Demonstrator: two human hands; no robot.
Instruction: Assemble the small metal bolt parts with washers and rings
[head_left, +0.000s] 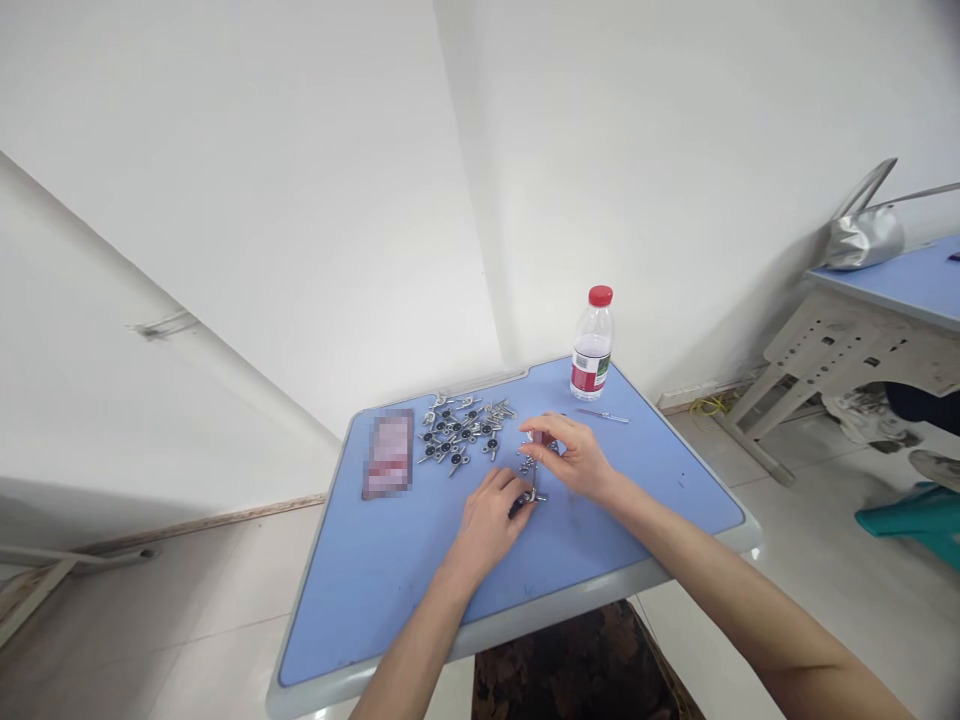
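On the blue tabletop (420, 560), my left hand (487, 520) is closed on a small metal fitting (538, 497), its fingers hiding part of it. Above it, my right hand (574, 455) pinches the handle of a small screwdriver (535, 477), whose thin shaft points down at the fitting. Whether the tip sits in a screw is too small to tell. Several tiny metal pieces (526, 464) lie beside and partly behind my right hand. To the left is a spread of metal fittings with black round parts (457, 432), with plain metal pieces (500, 410) at its right edge.
A water bottle with a red cap (592, 350) stands at the back right. Before it lies a slim, pen-like tool (602, 415). A blurred-out flat pinkish rectangle (388, 455) rests at the left. Against the wall, another table (915, 285) bears a silver bag (866, 238).
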